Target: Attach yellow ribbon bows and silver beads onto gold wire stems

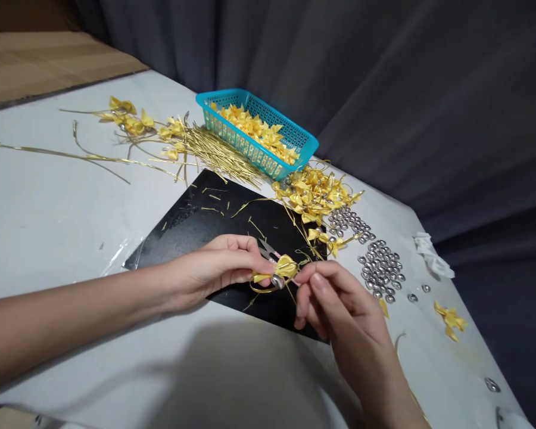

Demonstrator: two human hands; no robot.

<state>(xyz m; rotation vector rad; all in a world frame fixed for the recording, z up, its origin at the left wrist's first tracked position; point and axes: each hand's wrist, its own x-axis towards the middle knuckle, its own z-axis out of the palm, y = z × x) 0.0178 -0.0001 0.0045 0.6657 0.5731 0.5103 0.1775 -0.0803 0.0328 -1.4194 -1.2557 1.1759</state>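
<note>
My left hand (226,265) is closed, with thumb and fingers pinching a yellow ribbon bow (286,267). A shiny silver bead (277,281) sits at the bow's middle, and a thin gold cord (262,291) loops around it. Close by on the right, the thumb and forefinger of my right hand (335,298) pinch together on the gold cord beside the bow. Just behind the bow are scissors (268,249), their blades showing and the rest largely covered by my hands and the bow. Beneath both hands lies a black mat (178,232) strewn with cord snippets.
A blue basket (310,145) of yellow bows stands at the back, beside a bundle of gold cords (223,156). Finished-looking bows (319,190) are heaped right of the mat. Silver beads (382,271) lie in piles further right, near a crumpled white piece (432,256). A dark curtain (406,89) hangs behind.
</note>
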